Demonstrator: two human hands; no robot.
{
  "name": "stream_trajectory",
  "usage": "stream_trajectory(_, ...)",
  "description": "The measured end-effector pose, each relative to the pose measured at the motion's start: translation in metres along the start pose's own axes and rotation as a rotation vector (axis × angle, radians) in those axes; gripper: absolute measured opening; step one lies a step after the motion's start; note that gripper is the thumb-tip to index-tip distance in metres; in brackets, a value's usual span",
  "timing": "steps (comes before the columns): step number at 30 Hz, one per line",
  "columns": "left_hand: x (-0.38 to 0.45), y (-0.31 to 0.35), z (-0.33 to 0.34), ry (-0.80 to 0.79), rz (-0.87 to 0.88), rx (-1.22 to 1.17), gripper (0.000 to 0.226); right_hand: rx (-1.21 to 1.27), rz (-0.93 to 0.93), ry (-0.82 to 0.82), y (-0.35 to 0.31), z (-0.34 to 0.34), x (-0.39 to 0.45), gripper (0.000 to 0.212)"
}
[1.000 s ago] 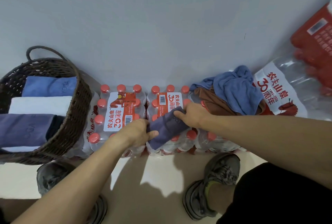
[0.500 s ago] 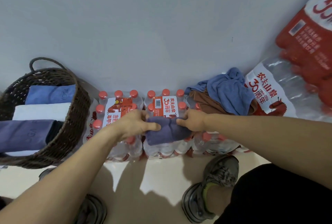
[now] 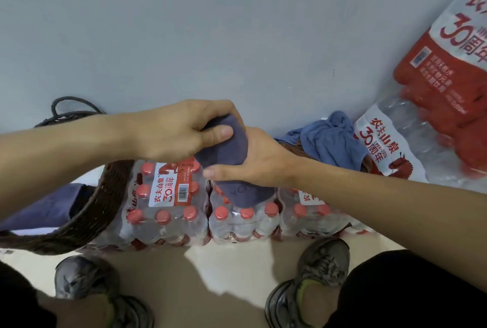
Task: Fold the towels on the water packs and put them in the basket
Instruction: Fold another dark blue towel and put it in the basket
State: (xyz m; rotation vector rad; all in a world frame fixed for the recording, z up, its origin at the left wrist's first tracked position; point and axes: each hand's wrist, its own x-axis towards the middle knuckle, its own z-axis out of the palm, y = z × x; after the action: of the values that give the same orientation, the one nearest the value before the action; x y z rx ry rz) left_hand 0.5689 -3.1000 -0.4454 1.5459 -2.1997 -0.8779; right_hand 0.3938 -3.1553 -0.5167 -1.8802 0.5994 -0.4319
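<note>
A folded dark purple towel [image 3: 232, 154] is lifted above the water packs [image 3: 171, 211]. My left hand [image 3: 181, 132] grips its top, thumb across the cloth. Beneath it, my right hand [image 3: 253, 164] holds the towel from the right side, and the towel's lower end hangs down to the middle pack. A crumpled blue towel [image 3: 329, 143] lies over a brown one [image 3: 292, 148] on the packs at right. The dark wicker basket [image 3: 105, 201] stands at left, mostly behind my left forearm, with a purple towel [image 3: 44, 206] showing inside.
A grey wall rises right behind the packs. Larger packs of water [image 3: 434, 122] lean at the far right. My two shoes [image 3: 316, 283] stand on the pale floor just in front of the packs.
Both hands have lifted the folded purple towel off the packs and brought it up and leftward. The view has moved closer, so my left forearm now hides most of the basket.
</note>
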Motion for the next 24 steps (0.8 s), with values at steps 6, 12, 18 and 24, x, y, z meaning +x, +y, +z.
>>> stream_trajectory(6, -0.034, -0.028, -0.017, 0.402, 0.016, 0.053, 0.028, 0.117, 0.004, 0.073, -0.028, 0.023, 0.013, 0.015)
stream_trajectory(12, -0.049, -0.062, -0.039, 0.581, -0.121, 0.199, 0.035, -0.335, -0.045, 0.134, -0.055, 0.042, 0.046, 0.043)
stream_trajectory(18, -0.073, -0.086, -0.077, 0.457, -0.158, -0.041, 0.035, -0.397, -0.036, 0.043, -0.072, 0.050, 0.082, 0.043)
stream_trajectory(24, -0.125, -0.173, -0.103, 0.233, -0.429, -0.435, 0.037, -0.205, 0.241, -0.135, -0.060, 0.090, 0.149, 0.045)
